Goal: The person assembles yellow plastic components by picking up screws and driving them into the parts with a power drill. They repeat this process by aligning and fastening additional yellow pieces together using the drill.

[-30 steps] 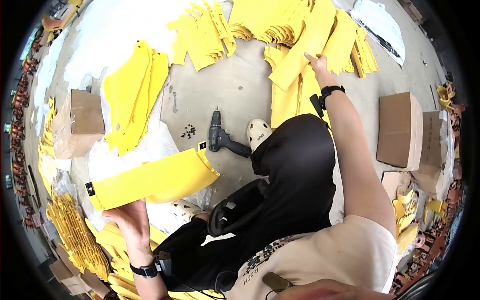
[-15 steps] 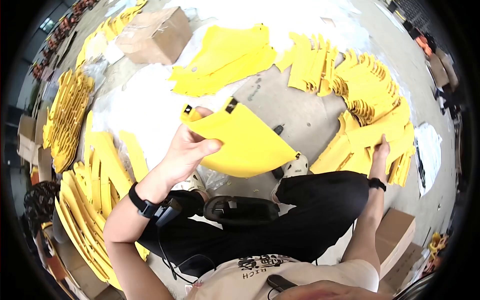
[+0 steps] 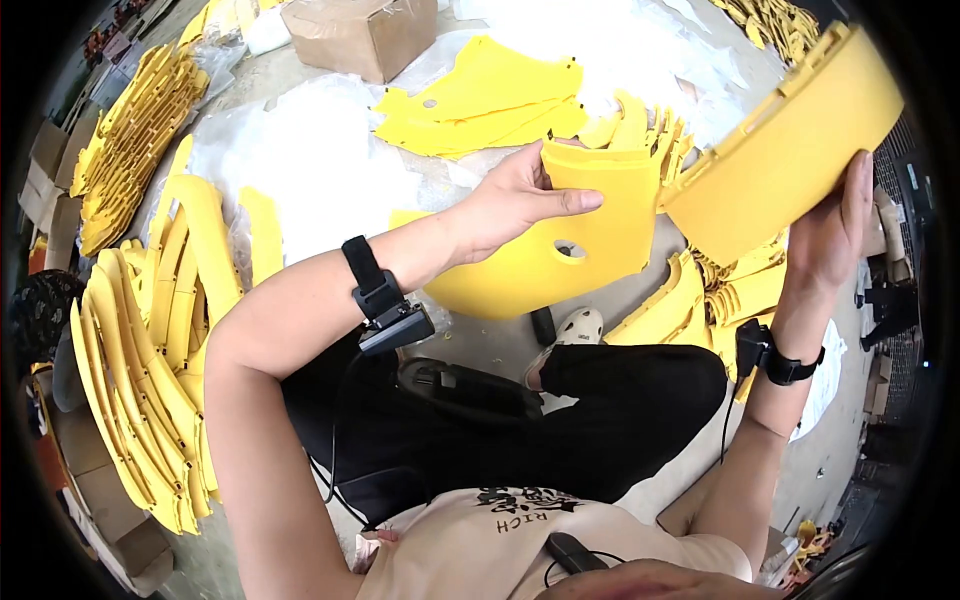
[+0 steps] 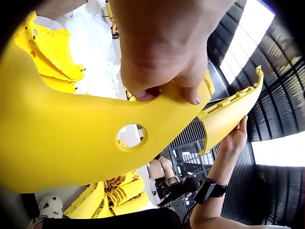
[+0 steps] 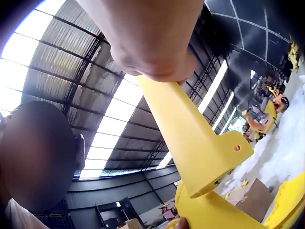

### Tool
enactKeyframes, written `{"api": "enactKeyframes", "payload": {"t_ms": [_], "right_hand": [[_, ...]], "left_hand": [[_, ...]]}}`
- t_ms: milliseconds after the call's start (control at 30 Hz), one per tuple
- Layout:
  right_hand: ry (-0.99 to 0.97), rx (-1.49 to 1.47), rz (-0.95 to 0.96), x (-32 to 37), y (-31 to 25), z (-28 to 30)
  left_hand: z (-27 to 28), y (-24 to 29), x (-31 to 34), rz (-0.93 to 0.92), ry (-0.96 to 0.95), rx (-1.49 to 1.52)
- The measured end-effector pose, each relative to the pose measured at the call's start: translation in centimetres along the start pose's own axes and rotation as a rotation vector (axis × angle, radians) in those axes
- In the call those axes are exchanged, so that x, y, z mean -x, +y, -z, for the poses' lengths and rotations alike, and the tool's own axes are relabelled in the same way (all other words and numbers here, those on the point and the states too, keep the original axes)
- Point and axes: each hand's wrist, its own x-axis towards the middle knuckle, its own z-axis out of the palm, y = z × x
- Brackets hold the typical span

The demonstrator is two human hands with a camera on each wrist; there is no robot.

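My left hand (image 3: 520, 205) pinches the upper edge of a yellow plastic panel (image 3: 610, 230), its thumb lying across the near face. A round hole goes through this panel (image 4: 95, 138), and its wide curved end sweeps off to the left. Raised at the right, my right hand (image 3: 835, 230) grips a second, long curved yellow panel (image 3: 800, 130) by its lower edge. Small tabs line the opposite edge of that one. Its near end is right at the end of the holed panel in the head view. From the right wrist, the second panel (image 5: 186, 138) shows a flange with a small hole.
Yellow panels (image 3: 135, 390) lie stacked at the left, with a bundle (image 3: 140, 140) behind. Other stacks (image 3: 670, 320) lie on the floor in front of the right knee. Beyond are flat yellow panels (image 3: 480, 100) and a cardboard box (image 3: 365, 35). A black case (image 3: 465, 390) sits between the legs.
My right hand has lifted a long panel off the floor stack and brought it up. My left hand has moved right and turned its panel, so the round hole now shows.
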Motion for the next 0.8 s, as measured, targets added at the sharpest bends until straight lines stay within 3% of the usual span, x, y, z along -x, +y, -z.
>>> {"api": "enactKeyframes", "payload": {"t_ms": [67,200,233,367,467,567,800], "right_hand": [[-0.187,0.192,0.156,-0.7,-0.3,-2.4],[-0.499,0.093,0.129,-0.9,-2.5,-6.6],[-0.405,0.100,0.154,-0.8,-3.0,-7.1],[-0.532,0.005,0.193,-1.3,-2.1,-10.8],[-0.391,0.094,0.090,-0.1,0.5,-13.7],[-0.468,0.106,0.112,0.2,2.9,-14.0],[-0.532,0.259,0.109,-0.5,2.0,-14.4]], "left_hand": [[-0.4,-0.3,0.2,-0.010,0.021,-0.015],[0.1,0.4,0.5,-0.039,0.064,-0.031],[0.3,0.5,0.5,-0.035,0.083,-0.040],[-0.4,0.1,0.4,-0.065,0.066,-0.045],[-1.9,0.0,1.1,0.021,0.055,-0.183],[-1.9,-0.5,1.1,0.018,-0.038,-0.085],[-0.9,0.3,1.6,-0.168,-0.123,-0.076]]}}
